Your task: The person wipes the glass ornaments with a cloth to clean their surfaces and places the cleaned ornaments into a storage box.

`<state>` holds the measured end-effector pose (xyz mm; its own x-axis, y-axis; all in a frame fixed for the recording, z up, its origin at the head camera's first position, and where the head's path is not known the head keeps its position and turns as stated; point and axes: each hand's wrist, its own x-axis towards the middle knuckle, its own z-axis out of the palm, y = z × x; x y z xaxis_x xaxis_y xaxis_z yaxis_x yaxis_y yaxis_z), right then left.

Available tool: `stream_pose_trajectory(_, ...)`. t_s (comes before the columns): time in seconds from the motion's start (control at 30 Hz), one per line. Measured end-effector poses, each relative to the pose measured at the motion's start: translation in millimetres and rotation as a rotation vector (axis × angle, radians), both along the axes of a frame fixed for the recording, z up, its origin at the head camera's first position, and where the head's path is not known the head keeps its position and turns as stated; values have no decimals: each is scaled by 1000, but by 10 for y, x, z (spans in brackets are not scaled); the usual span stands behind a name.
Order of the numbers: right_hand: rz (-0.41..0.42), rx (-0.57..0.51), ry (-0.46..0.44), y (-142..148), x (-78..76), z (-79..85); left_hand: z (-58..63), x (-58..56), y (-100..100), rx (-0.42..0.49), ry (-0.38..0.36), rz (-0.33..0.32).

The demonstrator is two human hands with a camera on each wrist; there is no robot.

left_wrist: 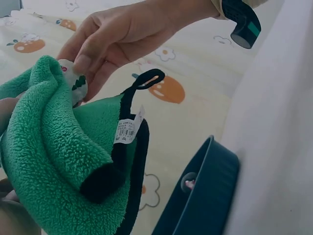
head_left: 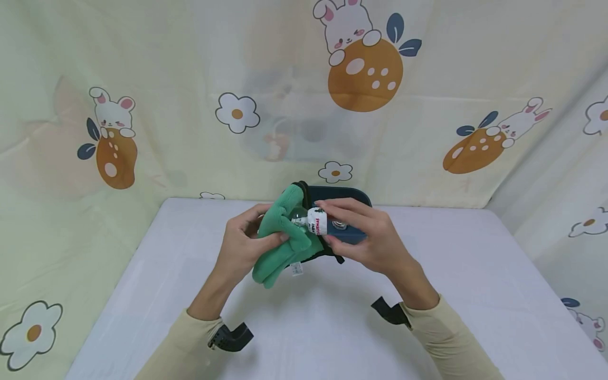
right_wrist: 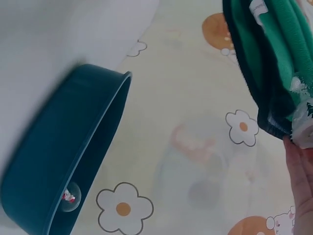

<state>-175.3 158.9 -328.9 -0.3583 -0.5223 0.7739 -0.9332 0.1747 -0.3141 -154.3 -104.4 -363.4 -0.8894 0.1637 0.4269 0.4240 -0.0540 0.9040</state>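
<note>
My right hand (head_left: pixel 368 232) pinches the white base of a small snow globe (head_left: pixel 317 220), which lies on its side with its clear dome pointing left. Red lettering and dark green marks show on the base. A green towel (head_left: pixel 285 253) with black edging is held in my left hand (head_left: pixel 242 240), thumb on top, and folds around the dome. In the left wrist view the towel hides the dome, and only the base (left_wrist: pixel 78 88) shows beside the right fingers. Behind the hands, a dark blue basin (right_wrist: pixel 54 132) holds a second snow globe (right_wrist: pixel 71 197).
The basin stands near the far edge of a white-covered table (head_left: pixel 304 327). Beyond it hangs a cream curtain (head_left: pixel 285 63) printed with rabbits and flowers. A white label (left_wrist: pixel 125 131) and a hanging loop are on the towel's edge. Black straps (head_left: pixel 233 338) sit at both wrists.
</note>
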Motion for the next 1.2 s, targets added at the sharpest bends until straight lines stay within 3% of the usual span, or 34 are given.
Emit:
stream_pose_trajectory(0.27,62,36,200,-15,-55,13,3,-9,-8,-49,-50,11)
stream_pose_trajectory(0.47,57,91,247,2,-56,17,7,-11,-16,-61,-91,-8)
stream_pose_trajectory(0.63,12,54,153,1,-36,-29,-5,-9,-22,-70,-20,-23)
stream_pose_trajectory(1.03,25,8,-196,14,32,-55,-22,17,9,-73,134,-8)
stream_pose_trajectory(1.2,26,-3,-302,14,44,-46,-20,33,10,-73,184,3)
